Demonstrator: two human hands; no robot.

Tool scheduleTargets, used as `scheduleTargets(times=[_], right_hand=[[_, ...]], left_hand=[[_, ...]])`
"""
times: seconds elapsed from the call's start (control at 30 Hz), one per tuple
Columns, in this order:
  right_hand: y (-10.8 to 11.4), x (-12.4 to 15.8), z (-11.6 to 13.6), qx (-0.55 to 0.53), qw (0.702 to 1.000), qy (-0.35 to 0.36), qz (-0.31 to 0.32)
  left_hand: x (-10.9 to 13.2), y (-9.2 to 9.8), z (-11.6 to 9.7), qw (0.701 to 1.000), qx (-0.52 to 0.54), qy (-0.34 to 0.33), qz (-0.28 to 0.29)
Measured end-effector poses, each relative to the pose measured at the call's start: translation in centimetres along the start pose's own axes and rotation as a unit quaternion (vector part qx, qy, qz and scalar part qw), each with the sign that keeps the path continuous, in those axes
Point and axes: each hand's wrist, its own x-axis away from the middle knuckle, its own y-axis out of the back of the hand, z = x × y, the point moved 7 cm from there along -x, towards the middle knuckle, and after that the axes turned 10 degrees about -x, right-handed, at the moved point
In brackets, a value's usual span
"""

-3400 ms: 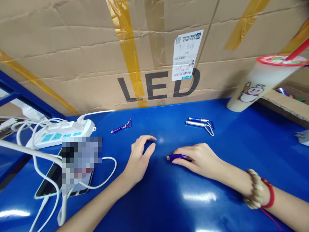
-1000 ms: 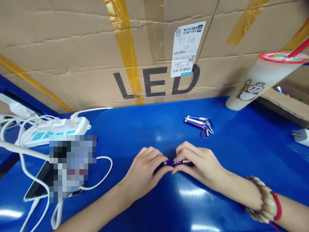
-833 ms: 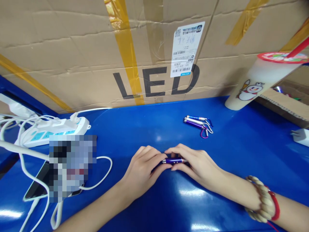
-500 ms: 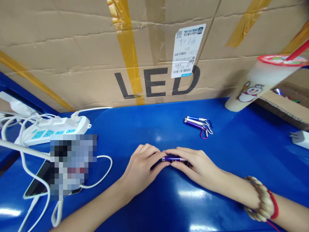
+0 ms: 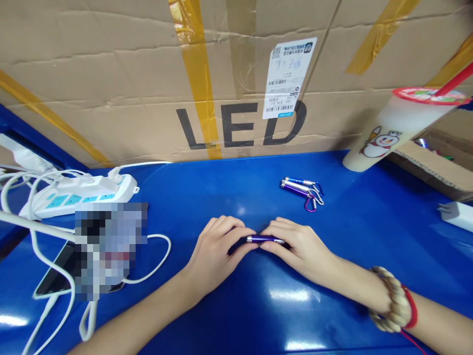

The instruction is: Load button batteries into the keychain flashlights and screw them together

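Between my two hands lies a small purple metal penlight [image 5: 264, 239] with silver ends, held level just over the blue tabletop. My left hand [image 5: 218, 249] pinches its left end between thumb and fingers. On its other end, my right hand [image 5: 303, 246] closes with thumb and fingers, partly covering that end. Beyond my right hand, several similar small penlights [image 5: 297, 185] in blue, silver and purple lie side by side, with little carabiner clips at their right ends.
Behind stands a large cardboard box [image 5: 140, 88] marked LED. On the left are a white power strip [image 5: 96, 190], loose cables and a phone [image 5: 55, 276]. A drink cup [image 5: 391, 133] with a red straw, an open carton [image 5: 428, 170] and a white plug adapter [image 5: 458, 215] are on the right.
The fingers of my right hand have drawn back a little to the right, showing more of the purple penlight. My left hand keeps its pinch. The view has shifted slightly.
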Motion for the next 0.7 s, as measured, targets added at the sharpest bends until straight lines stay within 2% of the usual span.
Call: scheduleTargets(times=[0.07, 0.17, 0.27, 0.5, 0.7], right_hand=[[0.2, 0.0, -0.1, 0.017, 1.0, 0.003, -0.018], [0.4, -0.1, -0.3, 0.026, 0.999, 0.008, -0.036], [0.5, -0.1, -0.2, 0.028, 0.999, 0.014, -0.042], [0.3, 0.1, 0.4, 0.048, 0.999, 0.008, -0.016], [0.1, 0.0, -0.1, 0.066, 0.998, -0.002, -0.006]], left_hand=[[-0.2, -0.1, 0.8, 0.997, 0.033, 0.065, 0.019], [-0.3, 0.0, 2.2, 0.979, 0.107, 0.172, 0.019], [-0.2, 0.0, 2.9, 0.956, 0.184, 0.23, 0.019], [0.1, -1.0, 2.6, 0.935, 0.255, 0.234, 0.076], [0.1, -0.9, 2.8, 0.928, 0.277, 0.24, 0.065]])
